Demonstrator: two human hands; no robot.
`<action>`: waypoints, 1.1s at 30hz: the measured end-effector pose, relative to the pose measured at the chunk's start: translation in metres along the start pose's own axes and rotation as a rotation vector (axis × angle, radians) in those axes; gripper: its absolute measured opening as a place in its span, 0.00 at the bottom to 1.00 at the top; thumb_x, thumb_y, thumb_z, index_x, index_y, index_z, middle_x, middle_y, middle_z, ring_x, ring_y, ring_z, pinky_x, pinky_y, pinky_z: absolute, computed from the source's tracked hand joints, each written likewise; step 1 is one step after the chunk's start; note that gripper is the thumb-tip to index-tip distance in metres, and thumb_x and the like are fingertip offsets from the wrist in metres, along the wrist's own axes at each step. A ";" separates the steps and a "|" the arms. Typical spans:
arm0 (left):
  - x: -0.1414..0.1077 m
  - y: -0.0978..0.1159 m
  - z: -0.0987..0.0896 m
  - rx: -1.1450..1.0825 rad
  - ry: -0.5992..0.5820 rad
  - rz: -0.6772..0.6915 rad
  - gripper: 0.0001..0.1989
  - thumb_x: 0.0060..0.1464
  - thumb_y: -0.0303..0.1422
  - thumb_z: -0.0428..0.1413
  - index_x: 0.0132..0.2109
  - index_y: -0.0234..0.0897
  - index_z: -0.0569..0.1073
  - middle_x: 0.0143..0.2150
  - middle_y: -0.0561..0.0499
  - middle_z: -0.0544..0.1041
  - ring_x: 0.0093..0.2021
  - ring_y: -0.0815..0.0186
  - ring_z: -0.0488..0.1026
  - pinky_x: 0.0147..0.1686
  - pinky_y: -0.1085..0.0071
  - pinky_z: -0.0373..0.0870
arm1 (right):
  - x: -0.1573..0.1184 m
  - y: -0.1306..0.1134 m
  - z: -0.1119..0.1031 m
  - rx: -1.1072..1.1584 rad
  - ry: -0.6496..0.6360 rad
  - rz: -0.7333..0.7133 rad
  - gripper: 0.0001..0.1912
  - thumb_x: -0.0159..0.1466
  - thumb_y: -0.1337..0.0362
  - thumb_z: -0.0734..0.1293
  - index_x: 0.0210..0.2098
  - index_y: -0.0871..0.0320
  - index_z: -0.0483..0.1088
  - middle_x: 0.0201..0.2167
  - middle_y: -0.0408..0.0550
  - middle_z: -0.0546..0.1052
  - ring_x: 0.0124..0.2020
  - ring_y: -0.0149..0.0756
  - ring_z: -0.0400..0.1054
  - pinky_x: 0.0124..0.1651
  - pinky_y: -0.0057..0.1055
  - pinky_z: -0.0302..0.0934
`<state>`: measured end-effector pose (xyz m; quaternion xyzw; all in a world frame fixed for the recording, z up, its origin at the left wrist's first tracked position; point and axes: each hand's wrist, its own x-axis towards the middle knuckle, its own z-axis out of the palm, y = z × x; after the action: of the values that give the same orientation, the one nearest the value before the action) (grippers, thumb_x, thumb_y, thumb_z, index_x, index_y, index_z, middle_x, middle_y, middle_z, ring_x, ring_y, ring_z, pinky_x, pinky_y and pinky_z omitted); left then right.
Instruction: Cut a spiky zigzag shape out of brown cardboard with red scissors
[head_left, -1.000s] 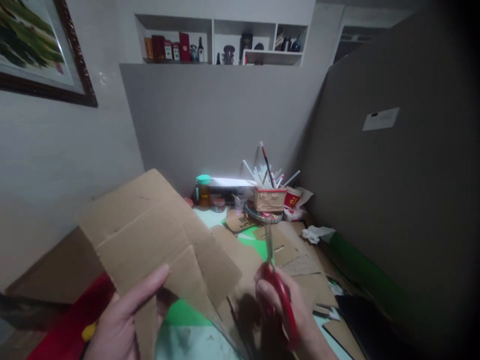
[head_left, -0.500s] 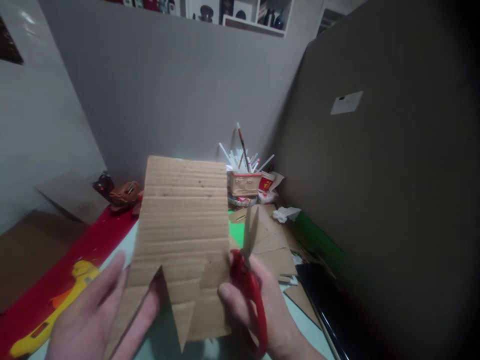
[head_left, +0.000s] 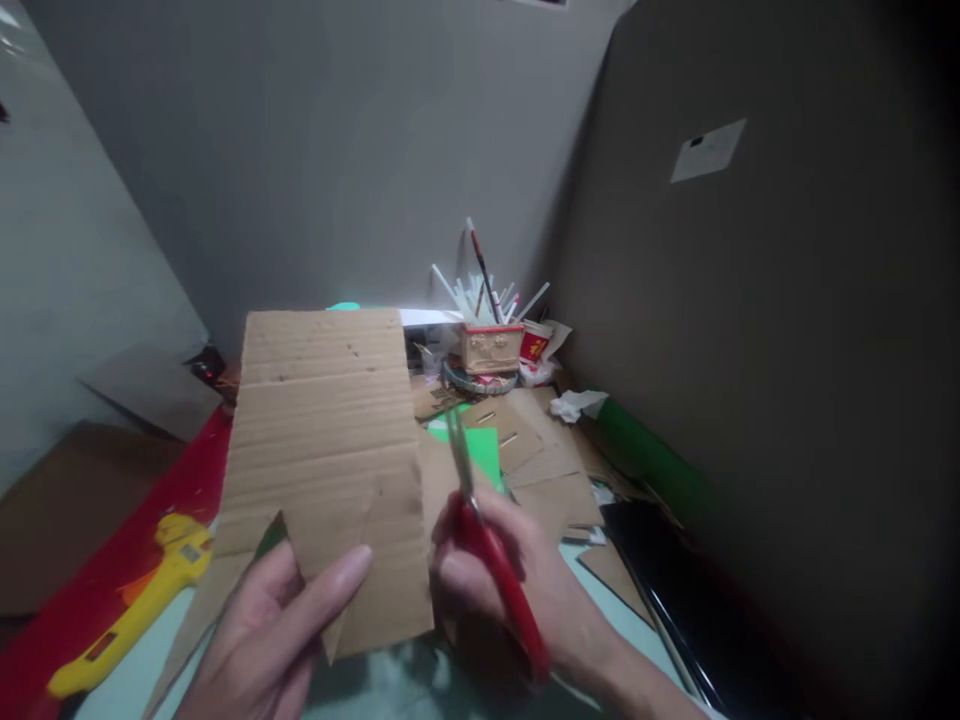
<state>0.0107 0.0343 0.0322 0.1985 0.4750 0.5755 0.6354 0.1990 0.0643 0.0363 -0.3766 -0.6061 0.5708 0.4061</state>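
Observation:
My left hand [head_left: 274, 625] grips a corrugated cardboard piece [head_left: 322, 420] near its lower edge, the thumb lying across its front. That lower part has a V-shaped notch and a pointed flap. Red-handled scissors [head_left: 495, 560] are in my right hand [head_left: 510, 575], just right of the cardboard, with the blades pointing up and away. The blades look slightly blurred and close together. Some fingers of my left hand are hidden behind the cardboard.
A yellow hot glue gun [head_left: 135, 610] lies at the left on red cloth. Cardboard scraps [head_left: 551, 460] and green paper [head_left: 481, 450] lie beyond my right hand. Farther back stands a box of sticks [head_left: 491, 348] beside a red cup [head_left: 534, 343]. A black glossy object [head_left: 675, 600] is at the right.
My left hand has moved right and now grips the cardboard with its thumb in front. The cardboard has shifted left, and my right hand with the scissors has come off its right edge.

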 end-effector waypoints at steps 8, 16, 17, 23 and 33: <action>0.006 0.020 -0.011 -0.032 0.053 0.184 0.35 0.42 0.34 0.73 0.59 0.52 0.75 0.62 0.57 0.78 0.65 0.49 0.70 0.52 0.69 0.79 | 0.001 -0.021 -0.003 -0.323 -0.216 0.142 0.20 0.58 0.44 0.65 0.29 0.54 0.63 0.31 0.45 0.68 0.33 0.40 0.62 0.36 0.35 0.55; 0.005 0.022 -0.010 -0.020 0.084 0.193 0.37 0.45 0.29 0.68 0.62 0.59 0.71 0.64 0.64 0.76 0.68 0.51 0.66 0.53 0.67 0.79 | -0.008 -0.028 0.004 -0.438 -0.300 0.327 0.16 0.59 0.49 0.68 0.32 0.54 0.65 0.30 0.42 0.67 0.31 0.35 0.63 0.29 0.30 0.53; 0.005 0.022 -0.010 0.005 0.093 0.193 0.38 0.45 0.29 0.68 0.62 0.59 0.71 0.64 0.63 0.75 0.68 0.50 0.66 0.54 0.66 0.78 | -0.010 -0.029 0.004 -0.452 -0.275 0.316 0.19 0.59 0.45 0.68 0.32 0.54 0.66 0.31 0.43 0.68 0.32 0.36 0.63 0.30 0.30 0.53; 0.001 0.019 -0.008 0.105 0.120 0.226 0.36 0.45 0.31 0.67 0.62 0.55 0.72 0.61 0.59 0.78 0.64 0.53 0.72 0.58 0.70 0.73 | -0.008 -0.031 0.006 -0.526 -0.272 0.374 0.21 0.54 0.45 0.74 0.29 0.54 0.66 0.28 0.42 0.69 0.31 0.36 0.63 0.27 0.30 0.52; -0.003 0.018 0.000 0.070 0.162 0.170 0.36 0.42 0.31 0.68 0.60 0.56 0.75 0.54 0.58 0.82 0.57 0.53 0.78 0.55 0.67 0.75 | -0.004 -0.032 0.007 -0.562 -0.255 0.379 0.13 0.54 0.60 0.76 0.29 0.54 0.67 0.30 0.40 0.71 0.35 0.37 0.67 0.33 0.30 0.57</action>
<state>0.0013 0.0363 0.0473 0.2130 0.5260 0.6245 0.5366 0.1947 0.0556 0.0676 -0.5050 -0.7046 0.4895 0.0948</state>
